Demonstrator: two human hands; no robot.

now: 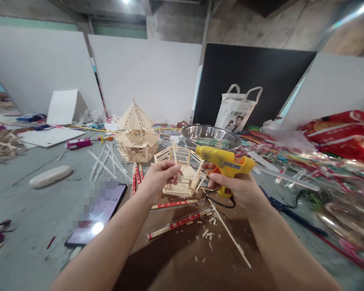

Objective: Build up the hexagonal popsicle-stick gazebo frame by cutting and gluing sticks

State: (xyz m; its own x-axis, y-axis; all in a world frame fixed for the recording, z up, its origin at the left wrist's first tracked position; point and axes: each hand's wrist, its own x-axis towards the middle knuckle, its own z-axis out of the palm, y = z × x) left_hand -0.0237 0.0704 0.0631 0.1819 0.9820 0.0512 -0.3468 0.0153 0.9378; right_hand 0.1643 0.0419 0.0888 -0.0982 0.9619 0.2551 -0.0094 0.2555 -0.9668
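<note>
My right hand (230, 184) is wrapped round the handle of a yellow glue gun (223, 158), its nozzle pointing left. Between the fingertips of my left hand (162, 178) stands a short pale wooden stick (174, 151), held upright. Just behind and below both hands is a wooden stick frame (182, 190) with a railing round it, partly covered by my fingers. Farther back rises a small pavilion model (135, 139) of the same sticks, with a pointed roof. Wrapped chopsticks (182, 223) with red paper lie on the brown board in front.
A phone (98, 214) lies left of the board, near a white oval case (51, 176). A steel basin (210, 135) and a white bag (236, 109) stand behind. Plastic wrappers (288, 161) litter the right side. Stick scraps (208, 233) dot the board.
</note>
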